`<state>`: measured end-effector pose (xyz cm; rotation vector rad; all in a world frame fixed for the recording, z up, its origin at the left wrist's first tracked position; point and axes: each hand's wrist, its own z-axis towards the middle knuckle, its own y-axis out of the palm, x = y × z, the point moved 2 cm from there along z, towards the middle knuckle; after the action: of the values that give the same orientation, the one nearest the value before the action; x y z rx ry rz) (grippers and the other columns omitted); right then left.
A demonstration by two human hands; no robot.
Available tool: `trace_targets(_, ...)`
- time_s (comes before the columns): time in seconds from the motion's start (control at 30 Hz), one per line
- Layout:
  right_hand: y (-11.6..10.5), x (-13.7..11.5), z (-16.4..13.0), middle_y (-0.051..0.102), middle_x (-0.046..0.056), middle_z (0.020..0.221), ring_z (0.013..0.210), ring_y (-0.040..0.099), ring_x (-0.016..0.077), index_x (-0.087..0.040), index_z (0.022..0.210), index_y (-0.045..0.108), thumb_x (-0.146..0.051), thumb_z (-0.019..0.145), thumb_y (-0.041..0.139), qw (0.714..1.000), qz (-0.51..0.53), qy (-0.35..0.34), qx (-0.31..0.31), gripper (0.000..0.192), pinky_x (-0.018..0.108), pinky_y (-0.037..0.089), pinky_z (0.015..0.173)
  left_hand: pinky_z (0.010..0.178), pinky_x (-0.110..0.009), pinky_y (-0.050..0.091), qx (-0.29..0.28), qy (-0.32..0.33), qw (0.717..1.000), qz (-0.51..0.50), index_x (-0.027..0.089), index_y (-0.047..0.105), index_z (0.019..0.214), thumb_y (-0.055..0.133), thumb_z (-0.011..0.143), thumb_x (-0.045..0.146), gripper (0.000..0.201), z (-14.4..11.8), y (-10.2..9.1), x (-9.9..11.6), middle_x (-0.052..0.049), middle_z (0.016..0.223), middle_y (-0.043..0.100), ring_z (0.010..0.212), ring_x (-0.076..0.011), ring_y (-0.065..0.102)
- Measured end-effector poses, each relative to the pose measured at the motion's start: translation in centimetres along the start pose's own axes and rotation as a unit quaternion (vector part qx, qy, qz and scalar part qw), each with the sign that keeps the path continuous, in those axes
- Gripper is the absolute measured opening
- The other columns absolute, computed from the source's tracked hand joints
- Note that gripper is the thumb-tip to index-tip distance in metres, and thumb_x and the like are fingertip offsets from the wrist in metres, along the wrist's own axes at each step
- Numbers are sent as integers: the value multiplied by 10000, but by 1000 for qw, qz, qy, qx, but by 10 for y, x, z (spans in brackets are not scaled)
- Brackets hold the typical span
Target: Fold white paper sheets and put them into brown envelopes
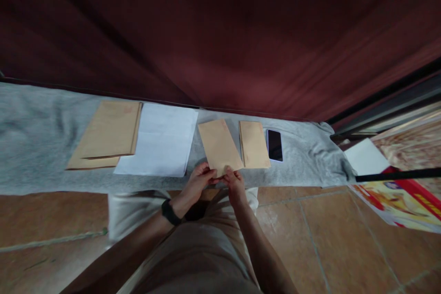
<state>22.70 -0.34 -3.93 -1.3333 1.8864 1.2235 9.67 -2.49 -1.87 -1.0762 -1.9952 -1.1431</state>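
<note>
Both of my hands pinch the near edge of a brown paper envelope (220,144), which lies slightly turned over the grey cloth. My left hand (201,180), below a dark wristband, grips its near left corner. On the near edge further right is my right hand (234,183), its thumb on top of the paper. A stack of small brown envelopes (255,144) sits just right of the held one. To the left lies a pile of white paper sheets (158,140), partly beside and under larger brown envelopes (110,128).
A grey cloth (306,147) covers the long narrow surface. Right of the small stack lies a phone (274,145) with a dark screen. A dark red curtain (206,46) hangs along the far edge. A colourful box (399,204) stands at the right, by a dark bar.
</note>
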Motion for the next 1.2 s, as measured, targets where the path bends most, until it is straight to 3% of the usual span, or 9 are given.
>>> trace_targets(0.17,-10,-11,-1,649,-13,571,552,637,159,-197,638,635,-609,588,872,999,-45,12,3,479,316,596,638,597,-251,516,30,0,1000,8,163,704,759,881,599,424,354,5,-9,7,-10,738,693,652,-138,623)
trace_targets(0.43,-28,-18,-8,635,-6,516,505,635,161,-184,585,641,-618,621,867,990,-113,54,-60,491,298,576,575,672,-277,548,93,30,994,-56,166,729,810,908,519,330,379,24,-23,27,-50,876,773,770,-185,693)
trace_targets(0.7,-45,-16,-4,661,-6,577,510,619,138,-154,677,706,-565,617,892,987,-107,85,-88,455,271,580,550,677,-279,564,136,54,987,-62,176,723,850,897,512,287,395,38,-48,44,-53,894,781,766,-180,714)
trace_targets(0.97,-40,-17,-11,655,-4,560,495,620,135,-145,690,723,-567,634,883,989,-106,73,-75,455,254,575,523,698,-244,554,134,80,986,-60,184,739,899,896,546,314,408,37,-49,51,-28,917,780,772,-143,708)
trace_targets(1.1,-42,-17,-11,698,4,622,509,634,142,-145,768,748,-551,623,891,988,-106,78,-80,455,270,581,536,699,-250,562,153,81,980,-95,185,700,783,882,564,279,300,40,-53,56,-24,870,774,764,-146,708)
trace_targets(1.2,-45,-16,-10,695,1,614,517,641,145,-156,716,726,-548,613,894,988,-106,80,-74,439,265,569,541,618,-222,525,167,87,979,-81,181,670,737,867,590,274,263,43,-59,61,-19,811,758,709,-136,694)
